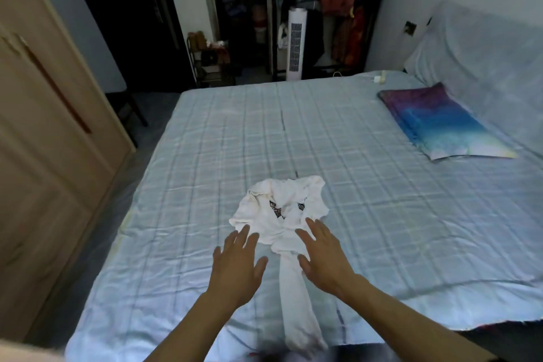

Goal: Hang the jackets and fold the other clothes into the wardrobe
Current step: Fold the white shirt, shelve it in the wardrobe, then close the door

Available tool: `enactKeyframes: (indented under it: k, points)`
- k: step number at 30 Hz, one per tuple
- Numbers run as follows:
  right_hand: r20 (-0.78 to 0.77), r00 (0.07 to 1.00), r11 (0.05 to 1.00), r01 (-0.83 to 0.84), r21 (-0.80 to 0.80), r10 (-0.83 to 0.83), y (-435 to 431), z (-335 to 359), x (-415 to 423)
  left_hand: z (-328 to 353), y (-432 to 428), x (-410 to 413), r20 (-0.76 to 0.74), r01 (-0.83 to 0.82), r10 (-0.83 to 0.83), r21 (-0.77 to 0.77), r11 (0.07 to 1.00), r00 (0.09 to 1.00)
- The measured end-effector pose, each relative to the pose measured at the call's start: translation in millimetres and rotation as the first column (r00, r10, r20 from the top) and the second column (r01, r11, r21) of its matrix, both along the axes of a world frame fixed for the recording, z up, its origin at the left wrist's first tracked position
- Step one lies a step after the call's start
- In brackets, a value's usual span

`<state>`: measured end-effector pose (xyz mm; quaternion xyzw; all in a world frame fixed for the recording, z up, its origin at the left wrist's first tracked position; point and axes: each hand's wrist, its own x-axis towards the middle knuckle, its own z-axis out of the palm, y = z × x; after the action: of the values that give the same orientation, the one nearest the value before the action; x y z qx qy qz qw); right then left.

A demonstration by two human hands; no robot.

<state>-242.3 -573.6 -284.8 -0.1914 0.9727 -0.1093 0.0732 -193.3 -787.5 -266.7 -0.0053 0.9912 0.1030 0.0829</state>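
Two hands show in the head view: left hand (238, 267) and right hand (326, 258), fingers spread and grasping nothing, flank the white garment (282, 209) crumpled on the bed (205, 141). Folding appears to be the step in hand, and the next move calls for spreading the garment flat.

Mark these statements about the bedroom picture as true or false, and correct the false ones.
1. A white garment lies crumpled on the bed. True.
2. The left hand grips a hanger. False: it is open and holds nothing, like the right hand.
3. A colourful pillow lies on the bed, to the person's right. True.
4. The tower fan lies across the bed. False: it stands upright beyond the bed's far edge.
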Motion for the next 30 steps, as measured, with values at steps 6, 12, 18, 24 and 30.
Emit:
enactKeyframes:
  k: [6, 12, 18, 24, 30]
  points:
    - [0.055, 0.996, 0.997, 0.071, -0.003, -0.071, 31, -11, -37, -24, 27, -38, 0.123, 0.068, -0.066, -0.014, 0.998, 0.99]
    - [0.071, 0.988, 0.99, 0.131, 0.043, -0.133, 30, -20, -80, -49, 16, -104, 0.221, 0.138, -0.135, 0.002, 0.99, 0.966]
    - [0.103, 0.959, 0.964, 0.266, 0.006, -0.265, 13, -8, -131, -63, -16, -183, 0.21, 0.15, -0.165, 0.083, 0.985, 0.964]
    - [0.144, 0.935, 0.945, 0.328, 0.007, -0.326, -6, -13, -170, -79, -27, -232, 0.217, 0.179, -0.197, 0.101, 0.979, 0.956]
    - [0.209, 0.918, 0.939, 0.345, 0.005, -0.338, -5, -36, -212, -104, -29, -262, 0.292, 0.178, -0.199, 0.096, 0.979, 0.936]
